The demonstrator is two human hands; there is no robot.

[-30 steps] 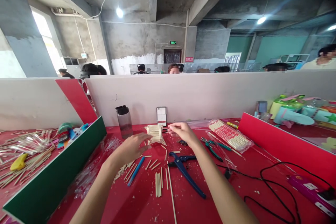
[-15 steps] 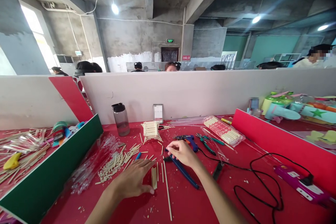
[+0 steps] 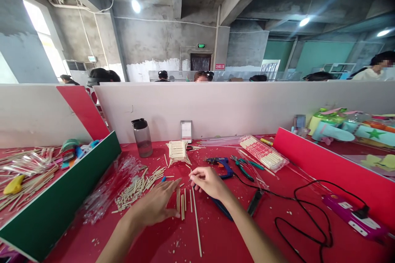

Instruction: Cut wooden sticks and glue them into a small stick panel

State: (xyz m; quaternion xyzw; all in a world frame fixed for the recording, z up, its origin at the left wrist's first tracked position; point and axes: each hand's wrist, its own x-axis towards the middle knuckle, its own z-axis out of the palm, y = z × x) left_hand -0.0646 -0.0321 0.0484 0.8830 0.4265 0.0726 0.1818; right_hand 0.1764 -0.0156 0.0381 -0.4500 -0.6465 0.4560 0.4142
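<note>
both hands have come back from the stick frame (image 3: 178, 152) since a second ago, down to the short sticks (image 3: 182, 205) lying on the red desk (image 3: 166, 246). the left hand (image 3: 156, 203) is spread, thumb away from the fingers, just beside those sticks; whether it touches them i cannot tell. the right hand (image 3: 206, 183) has its fingertips drawn together above the top of a long stick (image 3: 196, 226); whether they pinch anything i cannot tell. it covers most of the blue cutter (image 3: 224, 210), while the left hand hides most of a blue pen (image 3: 163, 179). a pile of cut sticks (image 3: 138, 189) lies left of the pen, with crumpled plastic (image 3: 114, 189) between it and the green board (image 3: 61, 197). behind the frame leans a phone (image 3: 186, 130), with a bottle (image 3: 142, 139) to its left. to the right are a glue gun (image 3: 227, 167), pliers (image 3: 242, 168) and a stick pack (image 3: 263, 154).
</note>
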